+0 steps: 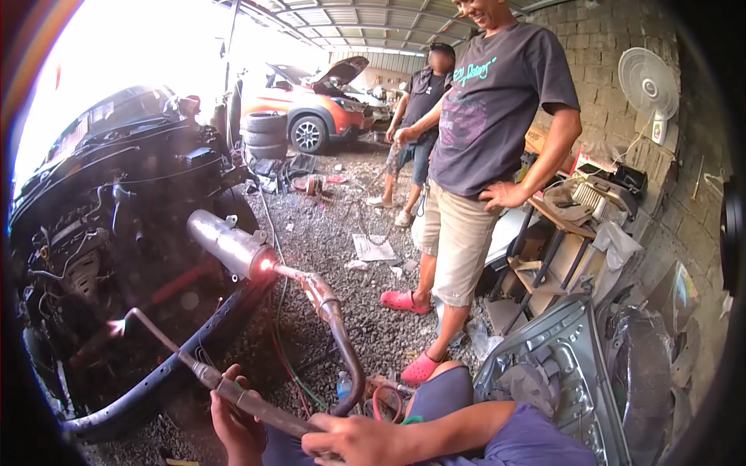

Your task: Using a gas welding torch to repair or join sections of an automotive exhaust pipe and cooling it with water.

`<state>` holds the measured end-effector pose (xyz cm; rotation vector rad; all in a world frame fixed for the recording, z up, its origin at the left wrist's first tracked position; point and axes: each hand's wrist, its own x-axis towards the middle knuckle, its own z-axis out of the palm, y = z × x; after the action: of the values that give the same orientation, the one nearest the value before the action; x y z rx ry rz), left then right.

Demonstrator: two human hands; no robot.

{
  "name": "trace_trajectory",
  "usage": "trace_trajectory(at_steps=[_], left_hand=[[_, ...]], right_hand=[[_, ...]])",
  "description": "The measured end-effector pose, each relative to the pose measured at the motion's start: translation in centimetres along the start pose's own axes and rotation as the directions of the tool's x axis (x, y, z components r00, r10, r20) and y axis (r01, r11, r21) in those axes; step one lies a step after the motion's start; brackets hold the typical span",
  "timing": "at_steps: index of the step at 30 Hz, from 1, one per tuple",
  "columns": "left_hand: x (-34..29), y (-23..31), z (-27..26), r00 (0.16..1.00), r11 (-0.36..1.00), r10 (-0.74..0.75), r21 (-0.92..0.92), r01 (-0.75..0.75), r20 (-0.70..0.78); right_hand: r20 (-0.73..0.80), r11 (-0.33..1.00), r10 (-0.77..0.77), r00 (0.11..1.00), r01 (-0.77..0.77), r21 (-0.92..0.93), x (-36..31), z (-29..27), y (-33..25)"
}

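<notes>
Head view: I have a gas torch [206,374] in both hands. Left hand [238,415]: wrapped around the forward part of the handle. Right hand [353,440]: clamped on the rear end of the handle. The bent nozzle points up and to the left, and a small flame [116,328] burns at its tip.

Workpiece location: the metal canister [225,242] lies ahead of the hands, beside the black bumper bar [159,388]. A curved pipe [342,334] runs from its near end back towards my knees. The joint [268,265] between them glows orange. The nozzle is well apart from this joint. What supports the canister, I cannot tell.

Step in hand: I judge this to be hot work on the joint, with the flame directed off the metal at this moment. Whether the seam is complete, I cannot determine from my station.

Next move, as I judge it: inspect the glowing joint. If more heat is required, swing the nozzle right and bring the flame to the seam. Keep the flame clear of the hoses [281,334] and the bystander [493,116].
</notes>
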<state>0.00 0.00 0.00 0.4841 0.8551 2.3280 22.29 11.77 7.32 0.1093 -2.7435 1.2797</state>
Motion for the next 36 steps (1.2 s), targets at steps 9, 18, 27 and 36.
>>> trace_trajectory(at_steps=[9,18,27,36], left_hand=[[-1.4,2.2,-1.4,0.987,0.990,0.125,0.083,-0.117,-0.104],[-1.8,1.9,-1.1,0.988,0.995,0.075,0.075,-0.065,-0.138],[-1.2,3.0,-1.8,0.954,0.926,-0.217,0.264,0.268,-0.207],[1.8,0.5,-3.5,0.974,0.961,-0.225,0.154,0.227,-0.032]], right_hand=[[-0.162,0.972,-0.033,0.986,-0.006,-0.233,1.7,3.9,-3.8],[-0.160,0.990,0.053,0.986,-0.073,-0.124,1.5,4.5,-3.0],[-0.074,0.964,0.191,0.979,-0.201,-0.176,2.4,6.6,1.3],[-0.159,0.963,0.264,0.951,-0.269,-0.007,4.5,7.2,1.8]])
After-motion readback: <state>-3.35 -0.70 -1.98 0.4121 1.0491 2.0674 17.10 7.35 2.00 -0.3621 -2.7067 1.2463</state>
